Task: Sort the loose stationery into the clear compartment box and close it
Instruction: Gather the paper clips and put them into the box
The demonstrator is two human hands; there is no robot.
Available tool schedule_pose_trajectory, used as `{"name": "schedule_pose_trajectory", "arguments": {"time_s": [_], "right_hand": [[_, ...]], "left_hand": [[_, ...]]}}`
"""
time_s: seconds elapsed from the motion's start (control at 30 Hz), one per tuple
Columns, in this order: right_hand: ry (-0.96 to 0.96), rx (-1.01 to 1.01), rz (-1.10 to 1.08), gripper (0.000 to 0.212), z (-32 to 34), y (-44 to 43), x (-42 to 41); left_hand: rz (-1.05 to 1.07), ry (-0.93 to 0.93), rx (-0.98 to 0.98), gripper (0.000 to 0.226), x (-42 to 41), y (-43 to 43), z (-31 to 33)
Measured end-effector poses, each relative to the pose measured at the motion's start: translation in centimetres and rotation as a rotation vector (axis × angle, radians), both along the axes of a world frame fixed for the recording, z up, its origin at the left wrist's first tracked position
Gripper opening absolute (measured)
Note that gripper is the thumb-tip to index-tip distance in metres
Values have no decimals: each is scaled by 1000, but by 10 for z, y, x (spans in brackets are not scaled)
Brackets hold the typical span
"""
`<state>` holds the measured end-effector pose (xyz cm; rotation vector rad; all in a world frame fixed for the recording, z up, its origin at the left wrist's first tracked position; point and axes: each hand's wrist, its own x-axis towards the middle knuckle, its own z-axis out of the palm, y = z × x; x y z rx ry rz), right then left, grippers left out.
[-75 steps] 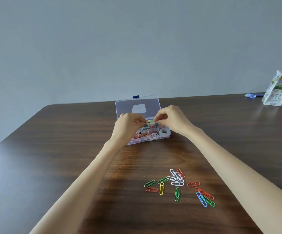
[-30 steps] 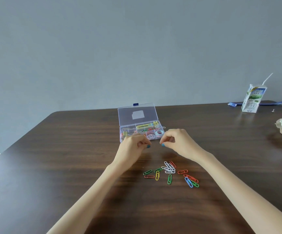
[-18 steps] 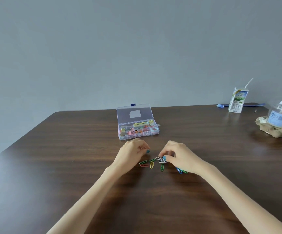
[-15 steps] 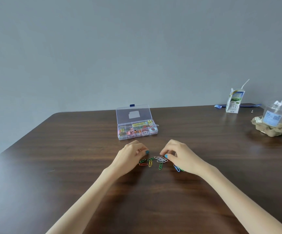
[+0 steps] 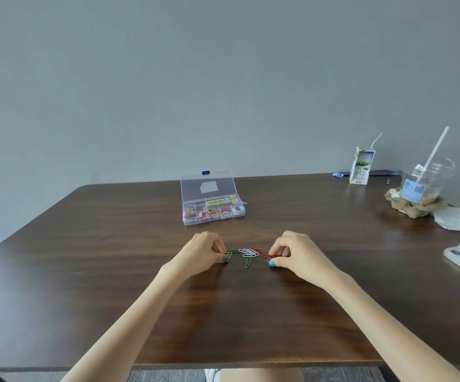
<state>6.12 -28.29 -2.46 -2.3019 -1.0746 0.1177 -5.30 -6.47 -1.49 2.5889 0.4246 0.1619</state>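
Both hands are now working at the loose paper clips (image 5: 248,253), having come away from the compartment box (image 5: 213,213), where they were busy a couple of seconds ago. The clips are lying in a small scatter on the dark wooden table (image 5: 113,244), on the person's side of the box, a little to its right and apart from it.

The left hand (image 5: 201,253) is curling at the end of the scatter nearer the box's left side, its thumb and forefinger closing on a yellow clip. The right hand (image 5: 295,255) is curling at the opposite end, thumb and fingers pinching at the red clips there. Whether either hand is lifting anything off the wood, I cannot tell. Between the two hands, white clips are bunching in the middle and one green clip is lying just on the person's side of them.

The box is sitting open, its clear lid (image 5: 206,186) tilting back towards the wall with a small blue latch at the top edge. Its compartments are holding small coloured items, and a roll of tape is sitting in the right end.

Well to the right of the box, a milk carton (image 5: 361,166) with a straw is standing near the table's far edge, and a plastic cup (image 5: 421,183) is standing further right again.
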Motion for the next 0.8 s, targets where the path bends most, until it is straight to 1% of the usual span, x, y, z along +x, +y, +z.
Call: {"name": "schedule_pose_trajectory", "arguments": {"time_s": [0.07, 0.1, 0.2, 0.3, 0.37, 0.4, 0.43, 0.5, 0.6, 0.67, 0.73, 0.8], "right_hand": [[19, 2, -11, 5, 2, -1, -1], [25, -9, -18, 6, 3, -1, 0], [44, -77, -28, 15, 10, 2, 1], [92, -168, -30, 23, 16, 9, 2], [107, -229, -19, 14, 20, 13, 2], [112, -260, -10, 7, 21, 14, 2], [117, -281, 1, 4, 23, 16, 1], [129, -313, 19, 9, 26, 19, 0], [132, -367, 47, 3, 31, 20, 0], [121, -395, 59, 6, 32, 21, 0], [113, -401, 53, 4, 33, 21, 0], [97, -393, 41, 14, 33, 22, -1]], "left_hand": [[-18, 30, -16, 5, 0, 0, 5], [-31, 44, -23, 7, 0, 1, 8], [-58, 95, -43, 14, -2, 7, 14], [-25, 105, -10, 22, -3, 11, 12], [-7, 93, -7, 19, -4, 12, 9], [-7, 94, -6, 15, -5, 13, 8], [-12, 103, -5, 11, -5, 14, 7], [-17, 120, -2, 5, -6, 15, 6], [-38, 120, 34, 7, -8, 14, 5], [-63, 102, 81, 8, -11, 13, 4], [-88, 80, 102, 4, -13, 14, 2], [-105, 84, 98, 4, -14, 14, 1]]}}
